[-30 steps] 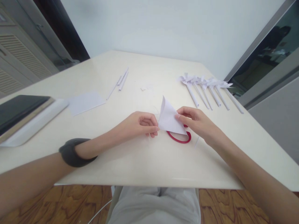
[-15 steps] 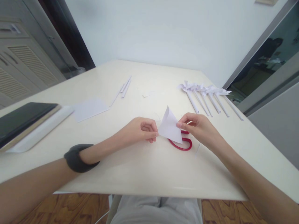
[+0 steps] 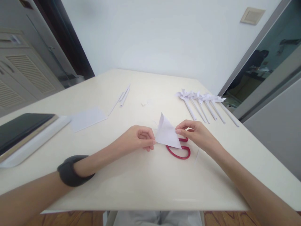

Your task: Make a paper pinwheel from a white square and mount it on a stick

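Observation:
A small folded sheet of white paper (image 3: 167,133), roughly triangular with its tip pointing up, is held between both hands above the table. My left hand (image 3: 144,138) pinches its lower left corner between thumb and finger. At the right edge, my right hand (image 3: 195,131) grips it the same way. Beneath the paper lie red-handled scissors (image 3: 180,156); their blades are hidden by the paper. A thin white paper strip (image 3: 197,155) rests just right of the scissors.
Several white paper pinwheels (image 3: 204,97) on rolled sticks lie in a row at the back right. Rolled paper sticks (image 3: 124,96) and white sheets (image 3: 88,119) are at left, beside a dark tablet (image 3: 23,128). Small paper scraps (image 3: 144,103) lie mid-table on the white table (image 3: 131,182).
The view has tilted up slightly, so the whole scene sits lower, and a wall switch shows fully. Both hands keep their hold on the folded paper, which looks almost the same.

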`<state>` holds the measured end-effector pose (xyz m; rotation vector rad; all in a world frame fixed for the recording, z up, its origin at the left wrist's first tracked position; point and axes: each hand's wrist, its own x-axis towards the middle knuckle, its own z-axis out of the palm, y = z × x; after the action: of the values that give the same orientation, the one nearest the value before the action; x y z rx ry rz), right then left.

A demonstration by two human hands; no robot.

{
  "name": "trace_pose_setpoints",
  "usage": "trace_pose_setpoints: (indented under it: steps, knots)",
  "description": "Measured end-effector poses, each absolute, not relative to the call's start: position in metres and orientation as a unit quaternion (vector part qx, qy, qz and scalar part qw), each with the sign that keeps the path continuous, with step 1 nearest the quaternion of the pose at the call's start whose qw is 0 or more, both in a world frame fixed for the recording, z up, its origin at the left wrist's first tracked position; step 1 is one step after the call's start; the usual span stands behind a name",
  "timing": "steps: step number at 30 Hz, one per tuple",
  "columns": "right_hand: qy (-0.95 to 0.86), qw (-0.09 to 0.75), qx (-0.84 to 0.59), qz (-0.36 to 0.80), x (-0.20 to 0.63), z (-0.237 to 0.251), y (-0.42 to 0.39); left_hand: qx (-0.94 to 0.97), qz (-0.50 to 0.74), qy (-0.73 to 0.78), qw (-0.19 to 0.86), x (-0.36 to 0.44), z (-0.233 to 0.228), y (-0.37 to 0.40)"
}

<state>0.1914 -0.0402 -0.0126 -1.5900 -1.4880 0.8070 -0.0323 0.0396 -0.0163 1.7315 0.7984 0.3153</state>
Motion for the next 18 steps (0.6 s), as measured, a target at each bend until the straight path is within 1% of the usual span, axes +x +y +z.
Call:
trace_pose_setpoints:
  steps: [7,18]
  knots:
    - [-0.573,0.392,-0.625,0.357,0.1927,-0.0123,-0.0405,0.736,0.147,0.344,0.564,-0.0304,-0.0182,0.0397]
    - [-0.573,0.401,-0.647,0.304,0.1867,-0.0130,-0.0421,0.730,0.148,0.350,0.569,-0.0292,-0.0163,0.0423]
